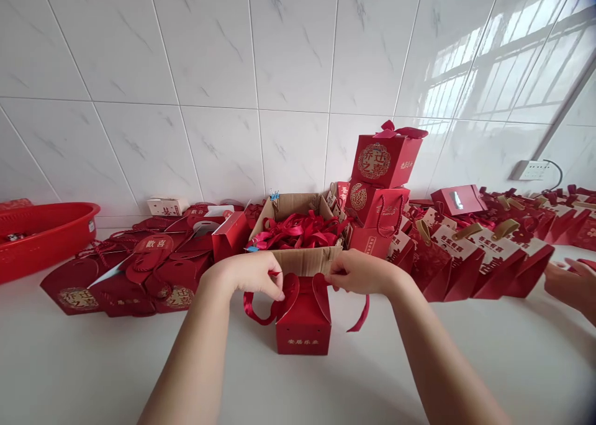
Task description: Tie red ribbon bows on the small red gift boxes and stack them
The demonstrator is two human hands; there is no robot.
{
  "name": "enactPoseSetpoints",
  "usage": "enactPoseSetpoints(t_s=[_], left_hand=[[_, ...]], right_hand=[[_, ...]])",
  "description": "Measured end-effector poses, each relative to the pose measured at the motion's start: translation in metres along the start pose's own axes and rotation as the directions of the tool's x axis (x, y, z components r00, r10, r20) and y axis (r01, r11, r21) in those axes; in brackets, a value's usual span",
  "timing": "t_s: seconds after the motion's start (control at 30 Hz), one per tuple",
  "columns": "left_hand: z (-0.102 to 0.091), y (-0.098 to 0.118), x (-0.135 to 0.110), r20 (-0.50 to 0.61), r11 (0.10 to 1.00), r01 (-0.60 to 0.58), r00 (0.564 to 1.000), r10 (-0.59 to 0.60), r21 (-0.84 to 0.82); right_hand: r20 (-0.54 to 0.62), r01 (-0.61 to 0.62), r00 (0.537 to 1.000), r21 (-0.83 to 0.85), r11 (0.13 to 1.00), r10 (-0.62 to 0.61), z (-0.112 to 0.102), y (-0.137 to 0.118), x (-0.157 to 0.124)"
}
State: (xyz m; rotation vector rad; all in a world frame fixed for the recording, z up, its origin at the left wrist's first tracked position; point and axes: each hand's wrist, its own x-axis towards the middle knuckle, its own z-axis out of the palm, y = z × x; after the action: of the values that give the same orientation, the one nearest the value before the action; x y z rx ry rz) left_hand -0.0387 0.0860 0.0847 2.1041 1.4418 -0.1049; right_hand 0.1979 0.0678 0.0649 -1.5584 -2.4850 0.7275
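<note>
A small red gift box [303,325] with gold lettering stands upright on the white table in front of me. Its top flaps are drawn together. My left hand [254,276] is closed at the box's upper left, pinching a red ribbon [257,315] that loops down beside the box. At the upper right my right hand [354,272] pinches the same kind of ribbon, and a loose tail [361,316] hangs below the fingers. Whether the two ends are one ribbon passing through the flaps is hidden by the box top.
Behind the box sits a cardboard carton [302,260] full of red ribbons. Finished-looking boxes are stacked [388,161] to its right, beside rows of red bags [456,260]. Several flatter boxes [139,269] and a red basin [46,238] lie left. Another person's hand [572,288] shows at far right.
</note>
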Motion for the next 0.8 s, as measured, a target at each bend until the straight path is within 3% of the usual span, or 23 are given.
enactPoseSetpoints(t_s=[0.2,0.4,0.53,0.63,0.8], left_hand=[[-0.005,-0.014,-0.003,0.019,0.999,-0.01,1.0,0.01,0.033],[-0.007,-0.012,-0.011,0.014,0.998,-0.037,0.999,0.038,-0.054],[-0.009,0.002,-0.026,-0.11,0.991,-0.074,0.992,0.061,-0.113],[-0.011,0.011,-0.036,-0.216,0.975,-0.177,0.966,0.145,-0.136],[-0.011,0.018,-0.047,-0.298,0.937,-0.308,0.921,0.25,-0.166]], right_hand=[[0.13,-0.031,0.991,-0.028,0.999,0.034,0.002,0.003,0.004],[0.133,-0.037,0.991,0.03,0.999,0.033,-0.002,0.002,-0.002],[-0.056,-0.139,0.989,0.003,0.99,0.139,-0.01,-0.002,-0.022],[-0.23,-0.202,0.957,-0.094,0.975,0.177,-0.014,-0.004,-0.036],[-0.375,-0.264,0.905,-0.126,0.956,0.2,-0.016,-0.008,-0.052]])
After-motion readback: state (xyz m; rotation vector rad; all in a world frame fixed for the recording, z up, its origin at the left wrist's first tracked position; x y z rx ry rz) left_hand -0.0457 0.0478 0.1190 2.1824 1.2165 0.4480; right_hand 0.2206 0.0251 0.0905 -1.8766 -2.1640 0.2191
